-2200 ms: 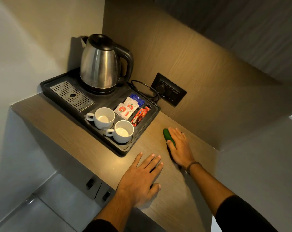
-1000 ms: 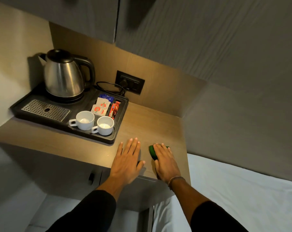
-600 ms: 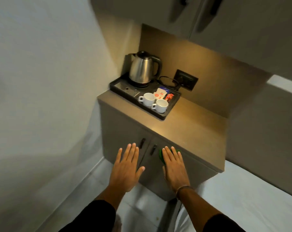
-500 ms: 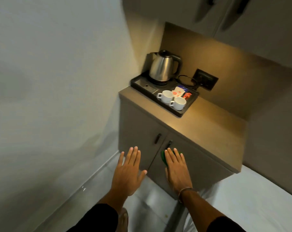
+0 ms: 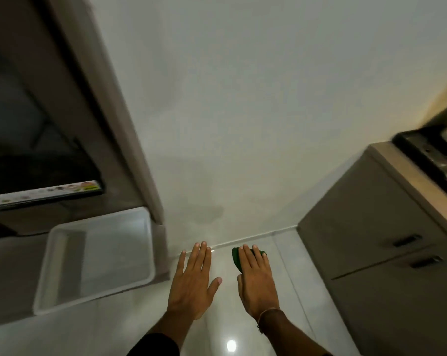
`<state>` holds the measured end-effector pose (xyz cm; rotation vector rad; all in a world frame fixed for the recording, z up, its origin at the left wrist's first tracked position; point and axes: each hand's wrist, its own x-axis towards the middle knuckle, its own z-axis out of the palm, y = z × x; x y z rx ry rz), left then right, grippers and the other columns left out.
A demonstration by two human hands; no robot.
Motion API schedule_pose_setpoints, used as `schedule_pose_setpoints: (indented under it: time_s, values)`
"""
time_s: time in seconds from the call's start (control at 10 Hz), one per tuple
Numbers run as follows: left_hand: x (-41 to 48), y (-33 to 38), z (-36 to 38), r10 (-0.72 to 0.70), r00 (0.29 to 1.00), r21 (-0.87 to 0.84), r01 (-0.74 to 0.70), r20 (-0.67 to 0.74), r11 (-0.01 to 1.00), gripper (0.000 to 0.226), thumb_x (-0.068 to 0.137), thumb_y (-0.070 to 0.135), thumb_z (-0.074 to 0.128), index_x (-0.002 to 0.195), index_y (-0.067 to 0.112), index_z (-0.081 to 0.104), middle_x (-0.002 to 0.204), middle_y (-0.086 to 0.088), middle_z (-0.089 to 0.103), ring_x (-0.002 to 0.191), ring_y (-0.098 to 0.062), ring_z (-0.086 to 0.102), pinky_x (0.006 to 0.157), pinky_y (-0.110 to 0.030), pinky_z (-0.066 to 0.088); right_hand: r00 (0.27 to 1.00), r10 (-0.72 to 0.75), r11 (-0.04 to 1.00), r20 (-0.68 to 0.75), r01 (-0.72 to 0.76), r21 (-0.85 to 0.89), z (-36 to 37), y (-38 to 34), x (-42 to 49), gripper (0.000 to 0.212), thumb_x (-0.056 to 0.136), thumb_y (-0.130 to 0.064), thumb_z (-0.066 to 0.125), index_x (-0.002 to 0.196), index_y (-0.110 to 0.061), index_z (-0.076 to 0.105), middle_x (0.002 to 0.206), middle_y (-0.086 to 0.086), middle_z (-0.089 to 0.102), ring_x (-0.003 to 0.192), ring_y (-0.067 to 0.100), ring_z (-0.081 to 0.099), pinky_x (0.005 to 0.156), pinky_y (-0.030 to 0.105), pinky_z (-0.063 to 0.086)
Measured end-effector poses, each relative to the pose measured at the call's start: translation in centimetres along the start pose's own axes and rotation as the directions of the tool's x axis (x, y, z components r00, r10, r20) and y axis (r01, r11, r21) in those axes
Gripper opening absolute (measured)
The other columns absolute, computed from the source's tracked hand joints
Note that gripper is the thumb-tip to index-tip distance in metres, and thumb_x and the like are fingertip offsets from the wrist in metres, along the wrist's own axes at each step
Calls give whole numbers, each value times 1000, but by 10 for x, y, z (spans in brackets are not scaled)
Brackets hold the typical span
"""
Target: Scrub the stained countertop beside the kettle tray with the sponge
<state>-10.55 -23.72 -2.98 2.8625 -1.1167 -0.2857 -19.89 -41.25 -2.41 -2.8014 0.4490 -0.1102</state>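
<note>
My right hand (image 5: 257, 278) is held out flat in the air, palm down, with the green sponge (image 5: 235, 258) kept under its fingers. My left hand (image 5: 191, 281) hangs beside it, flat, fingers apart, holding nothing. Both hands are over the glossy floor, away from the counter. Only a strip of the wooden countertop (image 5: 407, 176) and a corner of the black kettle tray (image 5: 427, 152) show at the right edge, blurred. The kettle itself is out of view.
The grey cabinet (image 5: 376, 242) with two dark handles stands at the right. A white rectangular tray (image 5: 48, 278) lies at the lower left beside a dark screen (image 5: 37, 160). A plain white wall fills the middle, with pale floor tiles (image 5: 217, 325) below.
The view has swung left and back from the counter. Both hands left the countertop and now hang over the floor, the right one still carrying the sponge.
</note>
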Motion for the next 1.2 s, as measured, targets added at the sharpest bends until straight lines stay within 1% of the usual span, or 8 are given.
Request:
schedule_pose_setpoints:
  time_s: [0.2,0.3,0.4,0.6,0.8,0.9,1.1,1.2]
  values:
    - [-54,-148,-11,-202,979,-37,202,6,979,86,100,69,5,164,14,-3,174,-11,-7,160,-31,-13,128,-54,-10,981,-180,980,74,172,100,49,-158,44,70,99,-19,54,162,-15,24,169,8,28,159,33,16,129,46,7]
    - [-67,-198,-16,-252,968,-17,252,9,968,86,99,68,6,165,13,3,174,-12,-2,161,-31,-9,131,-56,-6,970,-232,968,77,223,115,60,-211,63,70,97,-16,59,160,-14,30,168,9,32,157,34,21,129,48,11]
    - [-74,-258,-15,-306,952,24,306,29,952,85,101,66,10,165,10,13,174,-15,5,161,-37,-3,130,-63,7,955,-284,955,80,275,110,77,-265,92,69,97,-19,65,159,-12,35,166,12,36,156,36,25,127,49,12]
    - [-71,-308,5,-334,942,-18,335,26,942,87,102,68,10,166,9,6,176,-16,-3,162,-35,-12,131,-59,8,940,-272,962,208,269,45,119,-300,137,69,106,-22,52,164,-16,15,173,9,15,160,32,5,130,50,6]
    - [-69,-320,21,-320,945,-217,299,-70,929,86,104,68,15,166,9,12,177,-13,1,163,-27,-10,131,-58,9,940,-211,974,269,224,-19,148,-297,151,68,109,-23,42,165,-19,4,175,5,3,160,31,-5,127,45,-7]
    - [-70,-324,28,-311,947,-230,286,-84,930,84,104,66,21,166,9,12,177,-13,3,163,-28,-7,131,-59,10,934,-179,980,309,199,-31,157,-295,146,71,110,-30,41,165,-21,-3,174,2,-6,159,32,-11,125,45,-9]
    - [-65,-322,25,-302,949,-223,277,-87,935,86,103,66,22,166,8,13,176,-16,4,163,-32,-4,131,-60,11,926,-169,983,337,184,-11,162,-291,146,83,102,-45,46,165,-20,-3,175,5,-5,159,35,-10,126,49,-6]
    - [-66,-310,13,-278,953,-147,260,-117,954,84,104,65,24,165,8,13,175,-17,5,163,-33,-3,130,-60,13,920,-199,980,336,190,58,145,-290,143,93,97,-58,50,165,-18,1,174,7,-3,159,37,-9,128,53,-2]
